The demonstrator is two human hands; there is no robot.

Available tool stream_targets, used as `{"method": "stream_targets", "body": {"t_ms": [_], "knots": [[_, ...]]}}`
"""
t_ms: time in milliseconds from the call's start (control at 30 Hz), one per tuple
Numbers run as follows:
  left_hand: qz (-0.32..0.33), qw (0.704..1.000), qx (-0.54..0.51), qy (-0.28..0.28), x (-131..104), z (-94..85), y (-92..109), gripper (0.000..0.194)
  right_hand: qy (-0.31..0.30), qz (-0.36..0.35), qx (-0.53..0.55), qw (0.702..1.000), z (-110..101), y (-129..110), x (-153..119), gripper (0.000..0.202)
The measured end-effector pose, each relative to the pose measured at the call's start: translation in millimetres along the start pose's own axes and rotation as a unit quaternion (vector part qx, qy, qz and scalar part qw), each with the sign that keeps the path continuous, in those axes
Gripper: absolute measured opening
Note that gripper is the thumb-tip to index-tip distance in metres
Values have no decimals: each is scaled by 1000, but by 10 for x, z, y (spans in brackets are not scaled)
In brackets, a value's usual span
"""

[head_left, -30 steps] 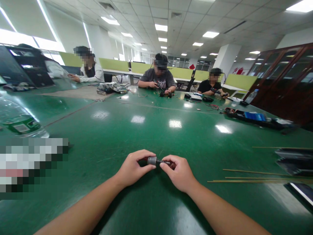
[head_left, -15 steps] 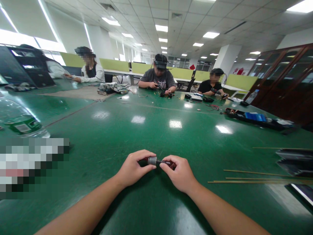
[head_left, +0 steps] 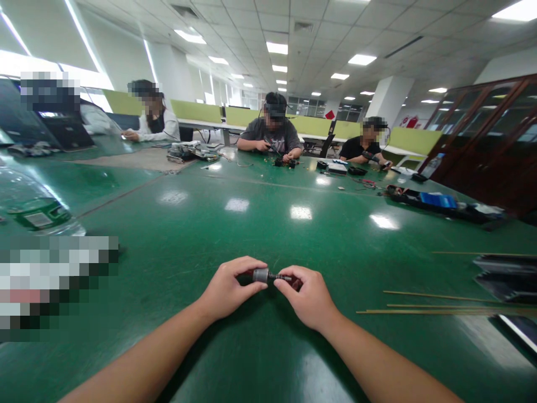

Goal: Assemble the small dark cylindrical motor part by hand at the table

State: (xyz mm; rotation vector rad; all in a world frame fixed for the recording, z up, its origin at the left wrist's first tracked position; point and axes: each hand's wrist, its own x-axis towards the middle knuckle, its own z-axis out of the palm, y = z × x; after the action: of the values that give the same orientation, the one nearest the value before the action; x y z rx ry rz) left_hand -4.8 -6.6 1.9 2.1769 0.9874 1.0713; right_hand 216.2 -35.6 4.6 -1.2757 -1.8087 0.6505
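Note:
Close in front of me, a small grey metal cylinder [head_left: 260,275] lies on its side between my hands, low over or on the green table. A thin, dark, stepped shaft [head_left: 277,276] sticks out of its right end. My left hand [head_left: 232,285] is closed around the cylinder, thumb on the near side and fingers on the far side. With thumb and forefinger, my right hand [head_left: 308,294] pinches the shaft near its free end. The curled fingers of that hand hide whatever lies beneath them.
Thin brass-coloured rods [head_left: 419,306] and dark metal profiles [head_left: 503,277] lie at the right. A clear bottle [head_left: 42,215] lies at the left, behind a blurred-out item [head_left: 54,274]. Farther off is a black tray of parts [head_left: 440,202]. Several people work across the green table [head_left: 268,229].
My hands, the cylinder and the shaft look almost unmoved. At the back left, a person in a white sleeve has shifted their hands slightly.

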Motion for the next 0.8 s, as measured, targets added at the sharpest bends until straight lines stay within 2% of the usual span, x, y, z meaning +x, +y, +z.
{"method": "stream_targets", "body": {"t_ms": [800], "knots": [[-18, 1000, -5, 1, 2, -5, -16, 31, 5, -2, -6, 1000, -8, 11, -3, 8]]}}
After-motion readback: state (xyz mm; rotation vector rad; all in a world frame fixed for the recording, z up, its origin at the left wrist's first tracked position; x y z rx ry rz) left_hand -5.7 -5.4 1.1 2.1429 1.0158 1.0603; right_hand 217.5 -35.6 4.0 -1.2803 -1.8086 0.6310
